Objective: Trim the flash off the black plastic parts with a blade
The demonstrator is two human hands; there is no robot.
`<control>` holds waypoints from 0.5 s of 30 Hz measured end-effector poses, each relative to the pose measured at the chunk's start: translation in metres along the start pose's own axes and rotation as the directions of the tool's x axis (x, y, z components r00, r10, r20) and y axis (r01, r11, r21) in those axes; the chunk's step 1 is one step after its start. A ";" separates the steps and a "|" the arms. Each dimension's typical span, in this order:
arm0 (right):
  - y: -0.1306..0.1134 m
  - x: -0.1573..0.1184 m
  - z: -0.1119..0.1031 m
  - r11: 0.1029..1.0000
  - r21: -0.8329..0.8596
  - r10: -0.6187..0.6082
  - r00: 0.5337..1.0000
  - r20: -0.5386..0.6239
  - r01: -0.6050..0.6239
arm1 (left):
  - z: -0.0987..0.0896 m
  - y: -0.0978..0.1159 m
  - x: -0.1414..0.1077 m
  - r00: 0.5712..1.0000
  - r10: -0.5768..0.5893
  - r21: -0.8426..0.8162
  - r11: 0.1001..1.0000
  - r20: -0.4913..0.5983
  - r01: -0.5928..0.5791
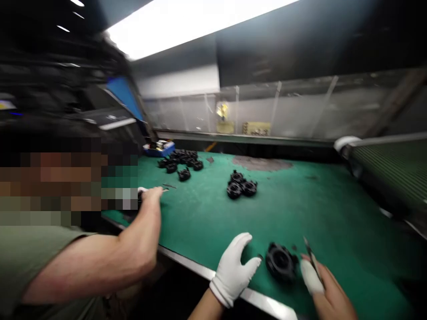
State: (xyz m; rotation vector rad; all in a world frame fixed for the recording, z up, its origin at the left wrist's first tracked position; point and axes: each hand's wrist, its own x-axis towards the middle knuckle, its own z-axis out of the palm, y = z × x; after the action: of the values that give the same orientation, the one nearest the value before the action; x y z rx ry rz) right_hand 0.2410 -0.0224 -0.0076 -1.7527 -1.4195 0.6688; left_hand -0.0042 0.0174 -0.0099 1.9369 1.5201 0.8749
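My left hand (233,269), in a white glove, hovers by the table's front edge with thumb and fingers apart. A tiny dark piece (260,257) shows at the thumb's tip; whether it touches the glove I cannot tell. Just to the right, a round black plastic part (281,262) with a ring-shaped opening rests on the green table. Beyond it, my right hand (323,284) is closed around a slim, pointed metal tool (311,255), tip upward, its exact kind blurred. White material covers that thumb. A small dark bit (294,247) lies behind the part.
Several similar black parts form a cluster (240,184) mid-table, and more lie in a pile (182,160) at the back left by a blue tray (159,149). A co-worker's arm (133,249) reaches over the table from the left. A ribbed green belt (393,160) stands right.
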 end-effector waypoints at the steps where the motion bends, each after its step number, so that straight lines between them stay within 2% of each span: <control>1: 0.003 -0.002 -0.006 0.999 0.034 0.042 0.999 -0.002 -0.042 | 0.008 0.010 0.001 0.997 0.029 -0.034 0.999 0.073 -0.027; 4: 0.007 0.001 -0.022 0.996 0.021 0.090 0.992 0.083 -0.092 | 0.031 0.035 0.021 0.977 0.094 -0.076 0.994 0.193 -0.081; 7: 0.009 0.004 -0.041 0.998 -0.031 0.059 0.986 0.154 -0.055 | 0.046 0.051 0.041 0.953 0.141 -0.090 0.989 0.268 -0.120; 11: 0.009 -0.002 -0.075 0.994 -0.102 -0.012 0.954 0.299 0.045 | 0.042 0.056 0.040 0.925 0.146 -0.134 0.985 0.350 -0.105; 15: 0.004 -0.005 -0.097 0.948 -0.218 -0.095 0.861 0.500 0.231 | 0.030 0.051 0.027 0.903 0.131 -0.152 0.986 0.409 -0.075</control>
State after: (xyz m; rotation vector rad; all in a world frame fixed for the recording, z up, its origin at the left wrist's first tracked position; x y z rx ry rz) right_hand 0.3187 -0.0501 0.0436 -1.7064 -2.0681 0.8966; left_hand 0.0549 0.0316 0.0124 1.9631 1.0887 0.5372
